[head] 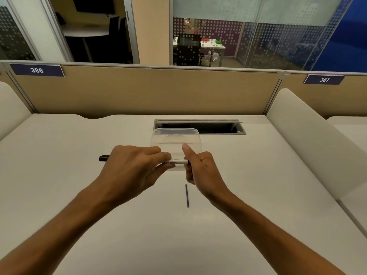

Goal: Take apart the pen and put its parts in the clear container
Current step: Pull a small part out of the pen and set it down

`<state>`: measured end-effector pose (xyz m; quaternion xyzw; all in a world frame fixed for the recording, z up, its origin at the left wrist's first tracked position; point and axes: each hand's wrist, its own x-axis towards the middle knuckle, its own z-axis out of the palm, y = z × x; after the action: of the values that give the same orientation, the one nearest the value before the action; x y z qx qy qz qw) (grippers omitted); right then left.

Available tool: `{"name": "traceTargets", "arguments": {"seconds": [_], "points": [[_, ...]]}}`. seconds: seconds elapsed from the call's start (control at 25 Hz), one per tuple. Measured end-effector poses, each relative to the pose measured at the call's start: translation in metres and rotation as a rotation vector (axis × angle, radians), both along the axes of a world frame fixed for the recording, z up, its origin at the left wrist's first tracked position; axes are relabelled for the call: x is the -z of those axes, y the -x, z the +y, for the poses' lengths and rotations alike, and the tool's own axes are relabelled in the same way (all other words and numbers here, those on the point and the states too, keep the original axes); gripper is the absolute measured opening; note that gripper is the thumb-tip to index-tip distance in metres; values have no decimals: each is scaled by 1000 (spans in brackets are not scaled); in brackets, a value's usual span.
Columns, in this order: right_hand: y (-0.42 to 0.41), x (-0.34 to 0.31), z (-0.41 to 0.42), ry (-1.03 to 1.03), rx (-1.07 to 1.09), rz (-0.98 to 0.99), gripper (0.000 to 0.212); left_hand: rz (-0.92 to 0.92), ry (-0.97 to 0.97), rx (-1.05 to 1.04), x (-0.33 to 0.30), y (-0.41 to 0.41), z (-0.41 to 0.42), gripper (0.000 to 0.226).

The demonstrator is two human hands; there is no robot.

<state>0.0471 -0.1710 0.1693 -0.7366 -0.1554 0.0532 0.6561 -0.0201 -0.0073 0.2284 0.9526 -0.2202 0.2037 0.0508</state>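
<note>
Both hands hold a white whiteboard marker pen [175, 161] level above the desk, in front of the clear container [175, 135]. My left hand [135, 165] grips the pen's left part, and the dark cap end [103, 158] pokes out past its knuckles. My right hand [198, 167] pinches the pen's right end, thumb raised. A thin dark rod [187, 195], a pen part, lies on the desk just below my right hand. The container looks empty, though the hands hide its front wall.
A white desk [79, 195] carries everything. An open cable slot [214, 127] lies right behind the container. Tan partition panels [151, 90] close the back, and cream side dividers [309, 135] rise at both sides.
</note>
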Motion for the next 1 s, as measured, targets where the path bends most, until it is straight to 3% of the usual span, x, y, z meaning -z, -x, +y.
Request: {"name": "traceTargets", "arguments": {"seconds": [0.08, 0.2, 0.28, 0.36, 0.48, 0.56, 0.64, 0.72, 0.84, 0.92, 1.0], "points": [[-3, 1, 0, 58, -4, 117, 52, -85, -127, 22, 5, -3, -1, 18], [-2, 6, -3, 70, 49, -99, 52, 3, 35, 26, 12, -3, -2, 27], [1, 4, -5, 21, 66, -308, 54, 207, 363, 9, 8, -4, -4, 38], [2, 0, -10, 58, 43, -649, 56, 545, 652, 64, 1, -8, 1, 38], [-1, -5, -16, 214, 66, -1271, 61, 958, 738, 183, -10, -11, 12, 29], [-4, -6, -17, 213, 106, -1410, 61, 1023, 740, 195, -10, -10, 13, 26], [-4, -5, -17, 233, 112, -1322, 60, 874, 748, 167, -5, -8, 10, 24], [0, 0, -14, 212, 103, -1028, 57, 609, 689, 114, 0, -3, 7, 25], [4, 6, -9, 101, 16, -315, 55, 82, 100, 76, 10, -1, 5, 24], [5, 9, -6, 101, -15, 4, 53, -15, -107, 83, 15, 1, 2, 17], [6, 9, -5, 111, -34, 157, 51, -71, -163, 100, 19, 0, 3, 18]]}}
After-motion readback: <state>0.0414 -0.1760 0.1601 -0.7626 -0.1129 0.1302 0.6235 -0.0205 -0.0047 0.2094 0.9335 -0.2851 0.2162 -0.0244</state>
